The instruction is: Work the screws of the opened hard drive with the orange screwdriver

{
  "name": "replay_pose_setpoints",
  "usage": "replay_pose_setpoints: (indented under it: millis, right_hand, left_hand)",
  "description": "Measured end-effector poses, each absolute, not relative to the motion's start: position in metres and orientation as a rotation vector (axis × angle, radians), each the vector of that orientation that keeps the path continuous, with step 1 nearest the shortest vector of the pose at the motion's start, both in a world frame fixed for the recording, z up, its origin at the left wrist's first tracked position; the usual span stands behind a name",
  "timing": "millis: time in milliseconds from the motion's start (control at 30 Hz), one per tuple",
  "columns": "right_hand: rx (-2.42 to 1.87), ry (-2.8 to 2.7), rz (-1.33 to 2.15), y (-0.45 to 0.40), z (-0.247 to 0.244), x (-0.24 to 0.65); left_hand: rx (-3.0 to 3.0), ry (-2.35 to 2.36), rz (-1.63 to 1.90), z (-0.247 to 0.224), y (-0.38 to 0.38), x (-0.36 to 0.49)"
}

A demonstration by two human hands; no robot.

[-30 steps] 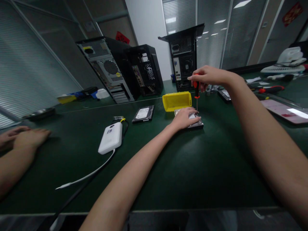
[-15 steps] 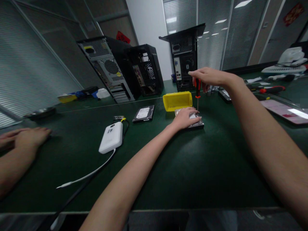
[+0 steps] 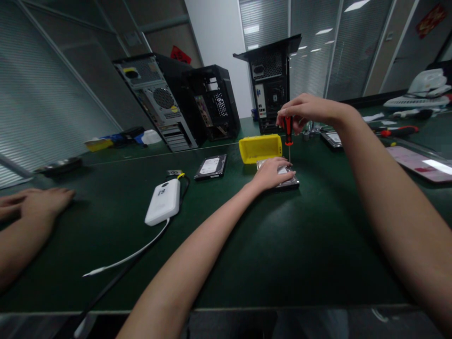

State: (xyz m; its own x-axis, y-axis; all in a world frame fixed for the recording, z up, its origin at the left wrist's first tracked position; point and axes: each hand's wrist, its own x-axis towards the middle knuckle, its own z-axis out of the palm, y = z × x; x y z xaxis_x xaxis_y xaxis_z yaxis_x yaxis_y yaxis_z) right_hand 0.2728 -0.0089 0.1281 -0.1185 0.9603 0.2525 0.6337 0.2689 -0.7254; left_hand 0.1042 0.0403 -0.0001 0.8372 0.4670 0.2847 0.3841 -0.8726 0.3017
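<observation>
My left hand (image 3: 271,173) lies over a hard drive (image 3: 290,183) on the green table, fingers and thumb spread across its top and covering much of it. My right hand (image 3: 299,112) is closed around the red and black handle of a screwdriver (image 3: 288,132) from above. The screwdriver stands nearly upright, its tip down at the drive's far right part beside my left fingertips. Whether the tip sits in a screw is too small to see. Just behind the drive is an open yellow box (image 3: 260,149).
Another hard drive (image 3: 211,167) lies left of the box, and a white device (image 3: 163,201) with a cable is nearer. Computer cases (image 3: 155,101) stand behind. At right are a third drive (image 3: 332,138) and a pink panel (image 3: 420,162). Another person's hands (image 3: 45,202) rest at far left.
My right hand has shifted slightly on the screwdriver handle, its fingers now bent lower around the top. The handle leans a little more to the left. My left hand and the drive stay put.
</observation>
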Motion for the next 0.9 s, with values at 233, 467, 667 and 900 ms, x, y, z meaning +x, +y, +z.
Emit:
replay_pose_setpoints:
  millis: [233, 467, 667, 900]
  right_hand:
    - [-1.418, -1.831, 0.596, -0.01, 0.128, 0.277]
    - [-1.399, -1.887, 0.518, -0.006, 0.124, 0.277]
    - [-1.463, -1.908, 0.434, -0.003, 0.124, 0.281]
    - [-1.593, -1.884, 0.467, 0.0, 0.126, 0.281]
  left_hand:
    - [2.784, 0.648, 0.504, 0.0, 0.041, 0.104]
    - [2.793, 0.649, 0.517, 0.0, 0.04, 0.104]
    - [2.788, 0.652, 0.517, 0.0, 0.04, 0.104]
    - [2.786, 0.654, 0.516, -0.001, 0.042, 0.105]
